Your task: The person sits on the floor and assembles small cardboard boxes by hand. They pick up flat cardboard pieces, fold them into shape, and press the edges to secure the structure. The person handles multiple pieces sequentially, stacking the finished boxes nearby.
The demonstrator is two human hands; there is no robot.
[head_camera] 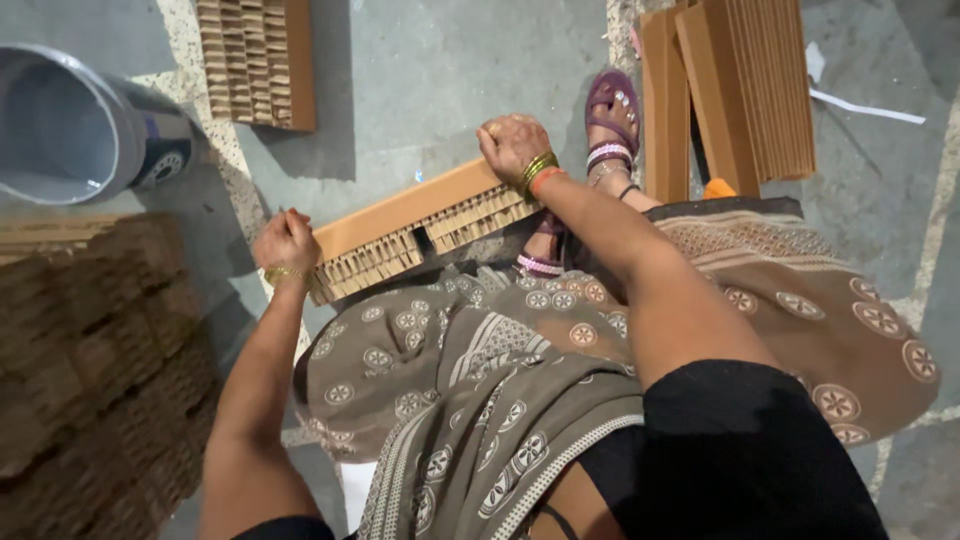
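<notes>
A: I see the honeycomb cardboard block (420, 232) held across the knees, one hand on each end.
B: Right hand (512, 146) is closed over the far upper end, left hand (286, 240) fisted at the near lower end.
A: I'd judge an even grip at both ends keeps it level.
B: Agreed. Bucket (75, 125) and the cardboard stacks (740, 90) sit well apart.

I see 1 label only: a dark blue and white patch with a round mark on the side of the grey bucket (75, 125), lying tipped at the upper left. I spot no packages, signs or screens.
</notes>
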